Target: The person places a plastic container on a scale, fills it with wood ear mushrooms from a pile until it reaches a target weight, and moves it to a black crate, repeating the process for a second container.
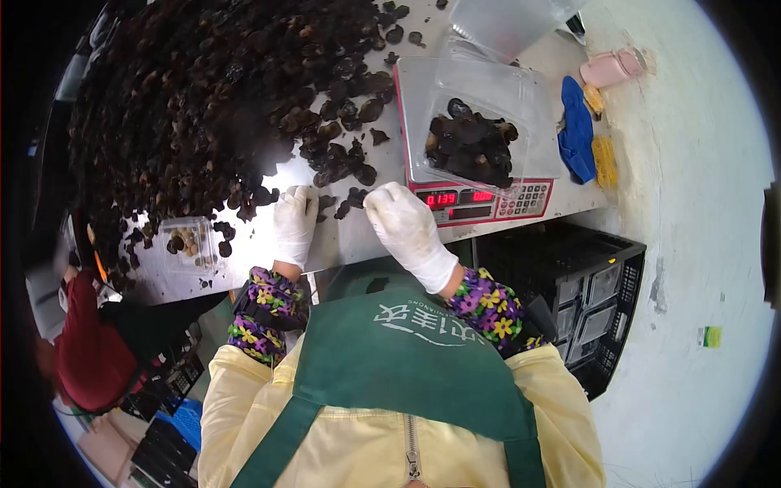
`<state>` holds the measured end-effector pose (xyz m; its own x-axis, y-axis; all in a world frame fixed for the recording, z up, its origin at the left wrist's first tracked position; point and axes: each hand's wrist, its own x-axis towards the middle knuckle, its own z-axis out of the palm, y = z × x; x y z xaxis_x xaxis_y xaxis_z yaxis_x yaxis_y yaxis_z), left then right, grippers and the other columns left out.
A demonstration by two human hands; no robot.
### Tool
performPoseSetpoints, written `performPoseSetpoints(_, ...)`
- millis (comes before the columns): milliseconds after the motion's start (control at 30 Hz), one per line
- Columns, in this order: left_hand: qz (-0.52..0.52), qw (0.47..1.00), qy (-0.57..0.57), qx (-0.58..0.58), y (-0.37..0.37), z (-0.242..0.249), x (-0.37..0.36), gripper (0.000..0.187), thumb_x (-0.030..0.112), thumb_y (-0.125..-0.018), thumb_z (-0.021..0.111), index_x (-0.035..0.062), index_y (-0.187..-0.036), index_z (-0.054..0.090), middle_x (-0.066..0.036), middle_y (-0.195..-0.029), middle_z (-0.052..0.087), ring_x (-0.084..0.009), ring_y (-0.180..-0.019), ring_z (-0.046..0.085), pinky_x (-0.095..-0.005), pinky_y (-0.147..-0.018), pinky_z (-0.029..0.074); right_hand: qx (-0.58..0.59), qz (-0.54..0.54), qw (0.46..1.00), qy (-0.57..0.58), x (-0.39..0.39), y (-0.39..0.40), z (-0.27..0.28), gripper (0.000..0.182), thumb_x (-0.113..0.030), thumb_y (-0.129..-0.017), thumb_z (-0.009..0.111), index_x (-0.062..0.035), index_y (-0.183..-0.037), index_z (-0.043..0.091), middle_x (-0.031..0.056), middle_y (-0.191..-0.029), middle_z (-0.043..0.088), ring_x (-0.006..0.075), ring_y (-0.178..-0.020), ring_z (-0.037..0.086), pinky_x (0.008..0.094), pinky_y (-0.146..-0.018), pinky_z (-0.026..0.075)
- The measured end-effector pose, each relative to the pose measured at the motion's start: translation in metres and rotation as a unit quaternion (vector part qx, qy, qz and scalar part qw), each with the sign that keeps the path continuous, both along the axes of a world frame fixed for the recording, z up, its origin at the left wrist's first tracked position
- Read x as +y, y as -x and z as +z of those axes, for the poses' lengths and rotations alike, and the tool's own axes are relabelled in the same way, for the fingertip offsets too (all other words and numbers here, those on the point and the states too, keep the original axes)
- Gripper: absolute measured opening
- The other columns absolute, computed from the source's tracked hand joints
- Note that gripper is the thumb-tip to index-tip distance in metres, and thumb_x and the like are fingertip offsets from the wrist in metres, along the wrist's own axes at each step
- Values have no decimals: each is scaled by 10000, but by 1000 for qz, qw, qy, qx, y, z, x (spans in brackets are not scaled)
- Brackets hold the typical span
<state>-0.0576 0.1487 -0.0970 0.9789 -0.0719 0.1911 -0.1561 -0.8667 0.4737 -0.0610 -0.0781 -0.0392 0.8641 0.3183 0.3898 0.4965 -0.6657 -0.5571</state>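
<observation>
On the table [350,244] before me, fungus [203,98] lies in a broad heap at left: near-black to dark brown, rounded and cupped, overlapping, with glossy patches where light strikes. Toward the right the heap thins into single caps [355,199], a few lying between my hands. My left hand [295,221], white-gloved, is at the heap's near margin, fingers bent downward; my right hand [408,230], likewise gloved, is curled almost to a fist just beside the loose caps. The fingertips of both are hidden, so I cannot tell whether either grips anything. To the right stands the scale [492,206], its red display reading 0.139; on it, a clear tub [488,85] holds a dark, shiny clump of fungus with some brown edges. At left, a smaller box [207,262] contains paler bits. Outermost: a blue cloth [576,134], a pink cup [610,67], a black crate [606,313] below, and a person in red [93,350].
</observation>
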Motion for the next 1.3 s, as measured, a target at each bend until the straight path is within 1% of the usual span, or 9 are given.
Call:
performPoseSetpoints(167, -31, 999, -37, -11, 0, 5, -5, 190, 62, -844, 664, 80, -1031, 639, -132, -926, 629, -343, -832, 615, -448, -717, 502, 157, -105, 958, -217, -49, 17, 33, 101, -13, -865, 675, -44, -931, 606, 94, -861, 629, 213, -768, 666, 310, -692, 529)
performPoseSetpoints(300, 37, 992, 113, 27, -3, -6, -1, 226, 7, -883, 638, 59, -1102, 663, -132, -975, 644, -301, -903, 636, -372, -784, 519, 239, -142, 882, -379, -92, 18, 48, 61, -31, -940, 650, -33, -960, 593, 8, -857, 602, 83, -774, 607, 257, -686, 505)
performPoseSetpoints(467, 105, 968, 228, -4, -12, 9, -6, 209, -28, -920, 614, 39, -1106, 684, -93, -996, 668, -195, -896, 639, -303, -830, 509, 264, -183, 839, -439, -116, -2, 66, 91, 9, -943, 639, -30, -1005, 587, 5, -929, 605, 71, -794, 599, 242, -712, 509)
performPoseSetpoints(633, 181, 948, 257, -53, -6, -7, 1, 130, 24, -946, 623, 31, -1056, 691, -92, -1015, 699, -192, -925, 653, -309, -847, 510, 51, -185, 974, -120, -105, -27, 69, 182, 5, -853, 689, -37, -1019, 626, 91, -1036, 629, 193, -852, 633, 288, -697, 510)
performPoseSetpoints(767, 170, 973, 157, -15, -17, 8, -4, 219, 120, -875, 694, 82, -1091, 695, -139, -949, 656, -323, -913, 639, -398, -827, 514, 80, -121, 978, -150, -79, -16, 68, 141, 13, -863, 666, -42, -990, 635, 87, -993, 634, 228, -867, 642, 333, -773, 530)
performPoseSetpoints(900, 49, 997, 15, -62, -45, 19, -28, 522, 216, -750, 806, 178, -1248, 654, -166, -1248, 600, -371, -1089, 578, -437, -925, 485, 104, -6, 988, -111, -38, -3, 41, 104, -32, -878, 647, -66, -975, 631, 106, -964, 642, 302, -900, 648, 383, -788, 532)
performPoseSetpoints(1100, -31, 999, 3, -18, -47, -6, -30, 231, 121, -788, 745, 126, -1009, 677, -88, -961, 618, -325, -944, 599, -418, -816, 497, 139, 16, 986, -91, 8, -19, -4, 138, 2, -846, 628, -39, -978, 636, 122, -983, 653, 316, -945, 640, 384, -841, 517)
performPoseSetpoints(1167, 36, 992, 124, 7, -37, -6, -19, 145, 52, -790, 737, 67, -906, 651, -109, -1015, 643, -311, -976, 622, -386, -844, 502, 119, -5, 990, -74, 17, -31, -15, 152, -12, -848, 619, -39, -997, 633, 128, -988, 647, 321, -972, 633, 391, -854, 514)
performPoseSetpoints(1300, 107, 833, 540, 43, -26, 2, 14, 156, -39, -868, 613, 41, -1000, 593, -131, -1178, 631, -215, -1067, 620, -307, -869, 517, 142, -32, 987, -67, 23, -46, -21, 176, -29, -852, 619, -50, -1026, 640, 138, -1026, 639, 332, -975, 631, 422, -854, 513)
